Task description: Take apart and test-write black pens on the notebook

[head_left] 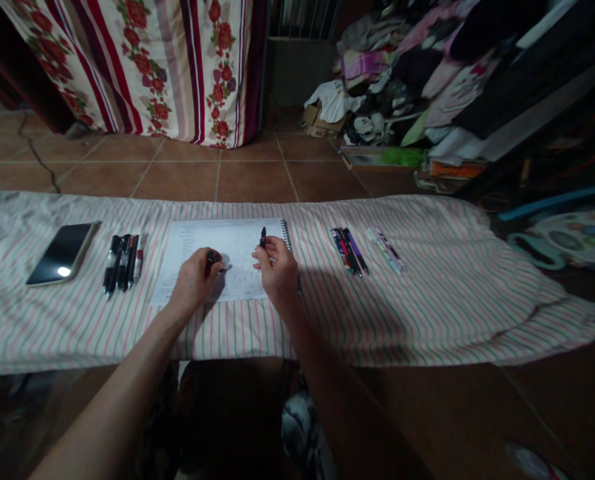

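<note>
notebook (pixel 217 257) between pen groups (pixel 122 261)

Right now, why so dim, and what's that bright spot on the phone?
Head view: light falls on the notebook and striped cloth, while the foreground and right side sink into dark; the spot on the phone is reflected light; the left hand and right hand cast soft shadows; the wide lens bows the cloth's edges.

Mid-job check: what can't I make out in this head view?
Head view, notebook: writing too small and dim to read.
Head view, left hand: fingers cover most of the dark piece; what it is, cannot tell.
Head view, right hand: fingers hide the tip of the pen; only its top shows.
Head view, striped cloth: covers whatever supports it.
</note>
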`<state>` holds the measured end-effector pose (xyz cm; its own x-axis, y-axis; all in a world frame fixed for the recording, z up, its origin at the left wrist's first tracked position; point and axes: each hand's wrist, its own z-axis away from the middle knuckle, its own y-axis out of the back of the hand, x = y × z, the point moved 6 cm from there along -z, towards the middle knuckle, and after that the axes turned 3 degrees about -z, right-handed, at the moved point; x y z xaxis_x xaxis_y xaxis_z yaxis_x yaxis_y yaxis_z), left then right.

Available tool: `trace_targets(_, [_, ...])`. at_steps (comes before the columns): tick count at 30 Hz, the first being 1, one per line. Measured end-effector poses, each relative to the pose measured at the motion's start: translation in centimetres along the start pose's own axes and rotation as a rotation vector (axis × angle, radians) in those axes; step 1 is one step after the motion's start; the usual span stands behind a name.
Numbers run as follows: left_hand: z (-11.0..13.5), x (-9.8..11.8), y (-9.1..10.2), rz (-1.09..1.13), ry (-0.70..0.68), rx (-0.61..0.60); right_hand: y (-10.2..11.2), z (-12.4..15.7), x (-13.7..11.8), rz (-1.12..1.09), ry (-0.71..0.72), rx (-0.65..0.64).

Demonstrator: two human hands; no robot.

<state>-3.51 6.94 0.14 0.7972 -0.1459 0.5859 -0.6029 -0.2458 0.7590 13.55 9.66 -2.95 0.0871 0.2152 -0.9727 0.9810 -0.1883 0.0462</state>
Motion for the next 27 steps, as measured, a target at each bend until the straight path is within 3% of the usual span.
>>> trace_targets(4, [0.0, 0.3, -0.1, -0.028, -0.018, 0.023, 0.0, 0.1, 0.2, 0.004, -0.007, -0.008])
trace_targets(8, [0.2, 0.1, 1.1, -0.019, 0.021, 0.177, 0.0, 0.2, 0.3, -0.023, -0.023, -0.016])
trace_targets(12, [0.4, 0.3, -0.6, -0.059, -0.069, 0.041, 0.1, 0.4, 0.3, -0.007, -0.031, -0.025])
trace_targets(19, [0.6, -0.3, 0.4, 0.003, 0.012, 0.166, 0.2, 0.5, 0.3, -0.012, -0.021, -0.031])
trace_targets(23, [0.6, -0.7, -1.2, 0.000, 0.026, 0.034, 0.4, 0.5, 0.2, -0.001, -0.028, -0.019])
trace_targets(27, [0.8, -0.1, 0.6, 0.009, 0.018, 0.165, 0.4, 0.6, 0.2, -0.046, -0.051, -0.020])
